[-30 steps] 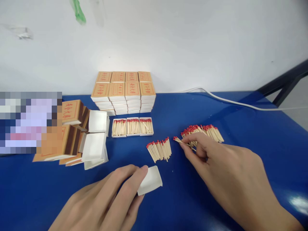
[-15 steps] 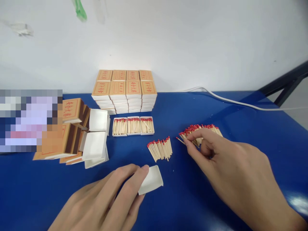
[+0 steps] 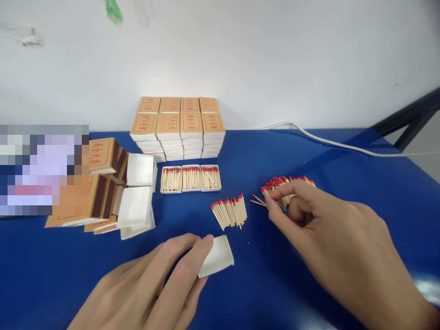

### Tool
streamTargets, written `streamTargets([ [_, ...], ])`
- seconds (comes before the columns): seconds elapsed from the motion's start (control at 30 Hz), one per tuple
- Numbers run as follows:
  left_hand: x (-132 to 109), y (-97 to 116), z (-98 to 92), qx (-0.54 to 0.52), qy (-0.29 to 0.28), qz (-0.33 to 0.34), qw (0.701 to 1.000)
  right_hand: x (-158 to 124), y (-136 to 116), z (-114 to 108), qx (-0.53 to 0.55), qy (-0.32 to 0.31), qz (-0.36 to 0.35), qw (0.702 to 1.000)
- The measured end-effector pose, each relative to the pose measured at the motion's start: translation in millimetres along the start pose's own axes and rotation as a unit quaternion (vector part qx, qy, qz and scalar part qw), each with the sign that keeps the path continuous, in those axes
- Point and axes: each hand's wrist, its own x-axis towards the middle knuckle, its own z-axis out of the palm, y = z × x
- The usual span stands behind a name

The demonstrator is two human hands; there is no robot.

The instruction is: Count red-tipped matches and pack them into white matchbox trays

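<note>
Near the front of the blue table, my left hand (image 3: 154,279) grips an empty white matchbox tray (image 3: 218,256) between thumb and fingers. On the right my right hand (image 3: 337,243) is closed in a pinch at the edge of a pile of red-tipped matches (image 3: 285,182), its palm hiding part of the pile. Two matches (image 3: 257,200) stick out to the left of those fingertips. Between the hands a smaller, fanned group of matches (image 3: 229,211) lies flat. Behind it, three white trays filled with matches (image 3: 191,178) stand side by side.
Orange matchboxes (image 3: 177,126) are stacked in rows against the wall. To the left are empty white trays (image 3: 135,206) beside orange sleeves (image 3: 99,156) with dark striking sides. A white cable (image 3: 330,143) runs along the back, towards a dark metal bar (image 3: 405,114) at the right.
Two matches now show left of my right fingertips, where one showed before. The right hand has shifted slightly right. My left hand keeps holding the tray in place.
</note>
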Motion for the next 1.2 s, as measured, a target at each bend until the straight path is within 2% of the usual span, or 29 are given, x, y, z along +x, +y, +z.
streamTargets([
  [0.2,-1,0,-0.9,-0.009,0.002,-0.006,1.000,1,-3,-3,0.117,-0.047,0.063,0.990],
  [0.4,2,-1,-0.4,-0.016,-0.004,-0.001,1.000,3,-10,-9,0.281,-0.111,0.151,0.941],
  [0.63,-1,0,-0.9,-0.005,0.000,0.001,1.000,9,-16,-13,0.373,-0.167,0.195,0.891],
  [0.73,-2,1,-1.0,-0.008,-0.006,0.002,1.000,7,-20,-10,0.371,-0.163,0.190,0.894],
  [0.93,0,0,0.4,-0.005,0.005,0.000,1.000,-1,-28,3,0.312,-0.109,0.135,0.934],
  [1.2,-1,-1,0.9,-0.015,-0.002,0.003,1.000,1,-36,6,0.314,-0.131,0.134,0.931],
])
